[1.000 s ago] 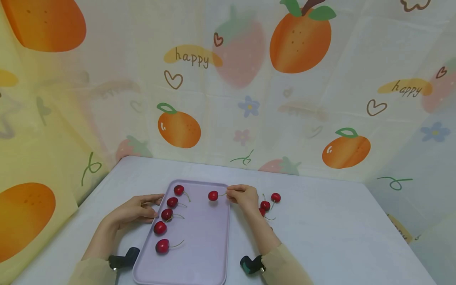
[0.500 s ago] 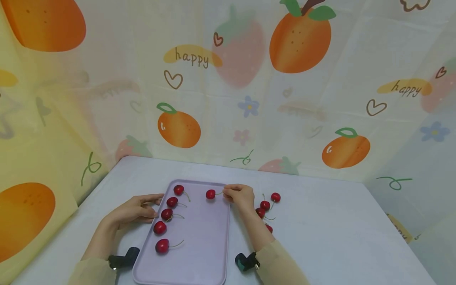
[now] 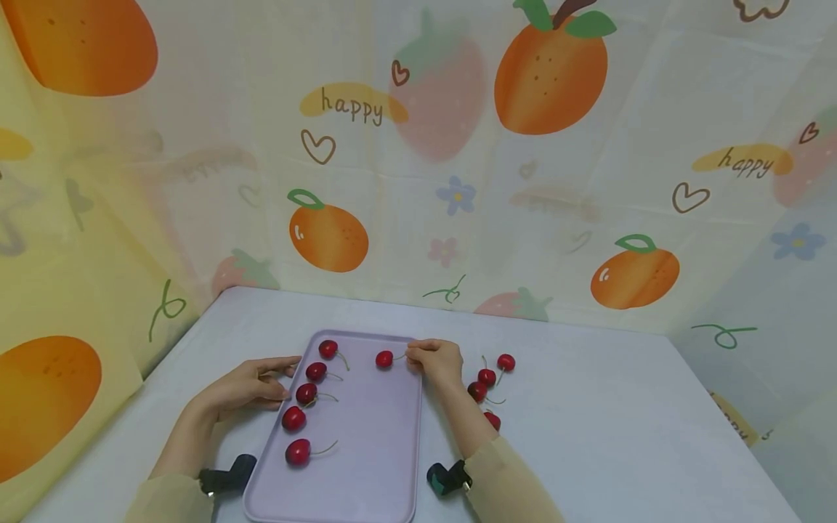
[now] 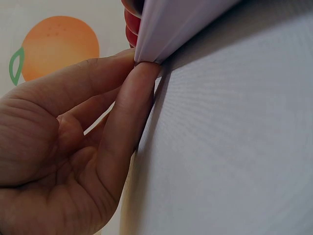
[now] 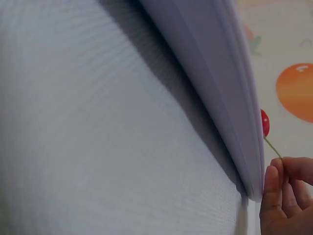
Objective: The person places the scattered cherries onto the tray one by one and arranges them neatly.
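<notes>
In the head view, my right hand pinches the thin green stem of a red cherry between thumb and fingertips. This cherry sits over the upper right part of a pale purple tray, and the right wrist view shows its stem stretched from the fingertips. My left hand rests against the tray's left edge, index finger and thumb spread apart along it. Close up, the left thumb touches the tray's outer wall. Several stemmed cherries lie in a column along the tray's left side.
More cherries lie loose on the white table, right of the tray and beside the right forearm. A patterned cloth with fruit prints hangs behind and around the table. Each wrist carries a small black camera.
My right hand has moved slightly left, bringing the cherry farther in over the tray. Loose cherries by the right forearm show more fully. The left hand and tray have stayed put.
</notes>
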Demonstrator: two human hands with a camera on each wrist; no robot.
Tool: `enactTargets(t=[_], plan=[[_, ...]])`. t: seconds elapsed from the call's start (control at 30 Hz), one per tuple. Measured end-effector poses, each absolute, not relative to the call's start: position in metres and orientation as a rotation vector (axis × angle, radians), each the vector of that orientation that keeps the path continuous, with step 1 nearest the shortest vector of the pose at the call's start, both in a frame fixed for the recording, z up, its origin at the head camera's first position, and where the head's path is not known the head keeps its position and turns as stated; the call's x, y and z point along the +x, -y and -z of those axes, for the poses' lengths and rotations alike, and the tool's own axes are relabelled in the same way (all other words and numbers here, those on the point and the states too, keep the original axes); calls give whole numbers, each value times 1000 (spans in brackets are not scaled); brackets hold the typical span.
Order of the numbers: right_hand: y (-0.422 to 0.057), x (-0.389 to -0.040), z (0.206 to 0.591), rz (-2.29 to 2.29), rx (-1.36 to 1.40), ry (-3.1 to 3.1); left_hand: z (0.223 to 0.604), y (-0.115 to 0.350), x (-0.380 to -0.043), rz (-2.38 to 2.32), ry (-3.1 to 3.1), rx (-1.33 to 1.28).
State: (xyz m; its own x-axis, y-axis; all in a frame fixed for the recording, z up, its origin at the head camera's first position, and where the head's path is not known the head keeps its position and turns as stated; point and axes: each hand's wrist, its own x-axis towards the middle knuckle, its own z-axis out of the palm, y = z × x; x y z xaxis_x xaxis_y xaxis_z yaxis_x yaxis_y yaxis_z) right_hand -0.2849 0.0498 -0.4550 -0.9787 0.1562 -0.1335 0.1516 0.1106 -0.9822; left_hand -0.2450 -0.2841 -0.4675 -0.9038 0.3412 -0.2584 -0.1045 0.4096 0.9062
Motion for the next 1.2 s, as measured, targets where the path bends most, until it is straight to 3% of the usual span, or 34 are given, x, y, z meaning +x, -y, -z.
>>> enactTargets(t=[1.2], plan=[[-56,-281,455,-1939,-360,2372,466,282,-244,-1482,-2290,197]])
